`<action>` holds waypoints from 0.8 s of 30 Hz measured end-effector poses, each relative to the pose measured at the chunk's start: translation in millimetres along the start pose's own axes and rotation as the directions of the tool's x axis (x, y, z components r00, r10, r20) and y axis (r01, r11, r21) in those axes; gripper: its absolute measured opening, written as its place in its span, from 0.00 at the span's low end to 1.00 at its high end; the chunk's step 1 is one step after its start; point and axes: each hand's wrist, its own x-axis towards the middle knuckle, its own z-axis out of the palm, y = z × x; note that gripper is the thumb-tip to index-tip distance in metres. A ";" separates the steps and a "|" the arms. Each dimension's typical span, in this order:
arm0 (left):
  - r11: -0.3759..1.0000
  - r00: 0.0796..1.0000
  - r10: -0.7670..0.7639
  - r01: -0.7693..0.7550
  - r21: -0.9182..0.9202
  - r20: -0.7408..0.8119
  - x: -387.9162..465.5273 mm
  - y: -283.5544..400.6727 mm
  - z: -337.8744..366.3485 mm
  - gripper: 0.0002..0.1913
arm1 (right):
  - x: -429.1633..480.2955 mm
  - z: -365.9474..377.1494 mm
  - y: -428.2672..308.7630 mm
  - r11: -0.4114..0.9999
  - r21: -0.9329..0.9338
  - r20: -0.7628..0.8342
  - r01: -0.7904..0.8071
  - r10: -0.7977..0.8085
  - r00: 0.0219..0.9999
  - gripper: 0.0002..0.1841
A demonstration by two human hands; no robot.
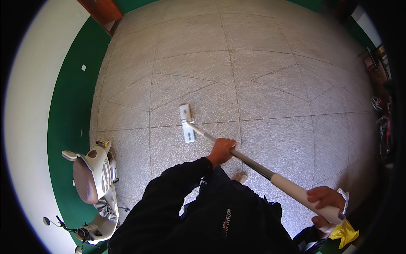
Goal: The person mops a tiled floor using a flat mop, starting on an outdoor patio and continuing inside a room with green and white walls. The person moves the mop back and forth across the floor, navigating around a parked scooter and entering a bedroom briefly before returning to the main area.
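A flat mop with a long pole [252,164] slants across the view, from its white head at the centre left to its thick white grip at the lower right. My left hand [222,150] is closed around the metal part of the pole, near the head end. My right hand [325,206] holds the white foam-like grip close to its end. The white rectangular mop head [187,123] rests on the speckled terrazzo floor [196,92], across a dark joint line. A light-coloured shoe tip [242,178] shows beneath the pole.
A cream electric scooter [103,177] stands at the lower left beside the green-and-white wall [69,95]. Dark and red objects [383,133] line the right edge. A yellow plastic bag [345,234] lies at the lower right. A brown wooden door [103,12] is at the upper left.
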 end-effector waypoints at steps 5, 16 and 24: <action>0.976 0.990 0.144 -0.141 -0.166 0.006 92.0 33.3 57.8 0.12 | -8.1 -37.7 -15.3 0.963 -0.223 0.011 0.154 -0.155 0.988 0.24; 0.979 0.964 0.140 -0.099 -0.181 0.228 162.0 70.5 53.1 0.06 | 21.7 -109.3 -20.0 0.899 -0.115 0.107 0.422 -0.411 0.905 0.19; 0.947 0.956 -0.294 0.290 0.141 0.009 82.7 18.5 -15.5 0.06 | 133.4 -92.1 69.6 0.894 0.182 0.011 0.410 -0.419 0.908 0.25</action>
